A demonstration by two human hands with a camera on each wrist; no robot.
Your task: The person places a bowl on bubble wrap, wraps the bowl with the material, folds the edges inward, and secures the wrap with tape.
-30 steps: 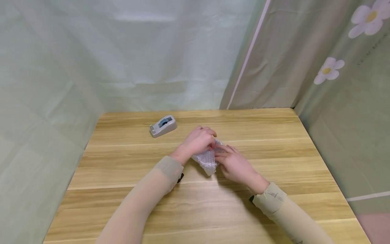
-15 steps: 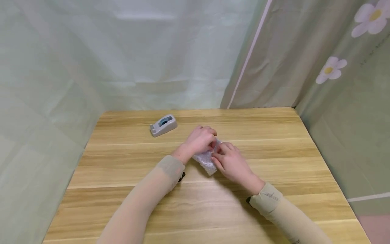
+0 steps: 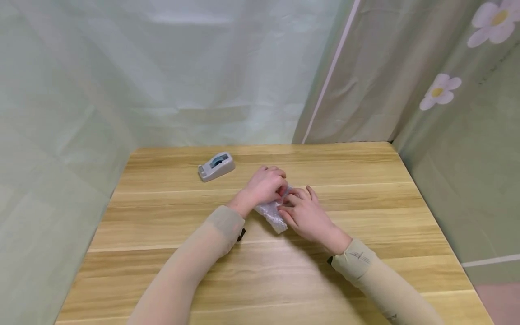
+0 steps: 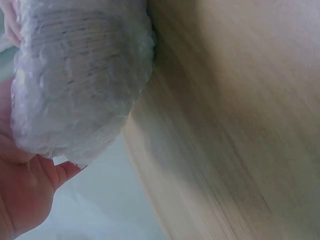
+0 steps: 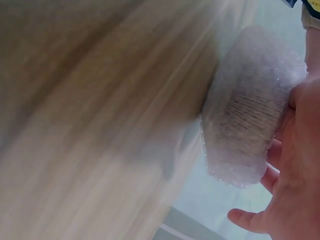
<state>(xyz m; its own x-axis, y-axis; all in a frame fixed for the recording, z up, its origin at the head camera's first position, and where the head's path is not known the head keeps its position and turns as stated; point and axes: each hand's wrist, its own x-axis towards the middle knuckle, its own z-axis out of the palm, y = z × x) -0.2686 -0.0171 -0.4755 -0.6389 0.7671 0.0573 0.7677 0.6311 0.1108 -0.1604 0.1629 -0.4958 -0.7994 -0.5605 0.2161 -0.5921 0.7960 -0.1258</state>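
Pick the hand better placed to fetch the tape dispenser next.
Probably the left hand: in the head view it is nearer the tape dispenser, while the right hand would have to reach past it. Both touch the bubble wrap; the right could hold it alone.

A rounded parcel of clear, whitish bubble wrap [image 4: 80,100] is filling the upper left, its lower end tapering, while a brownish thing with dark parallel lines [image 4: 75,42] is showing blurrily through the plastic. The left hand [image 4: 25,192] is holding it from the lower left, one fingertip poking out just under the tapered end. Part of the right hand [image 4: 11,22] is appearing at the top left corner, beside the wrap. A pale brown, wood-grained worktop [image 4: 240,115] is stretching across the right, carrying soft shadows, and beyond its slanting edge a pale blue-green surface [image 4: 107,200] is showing
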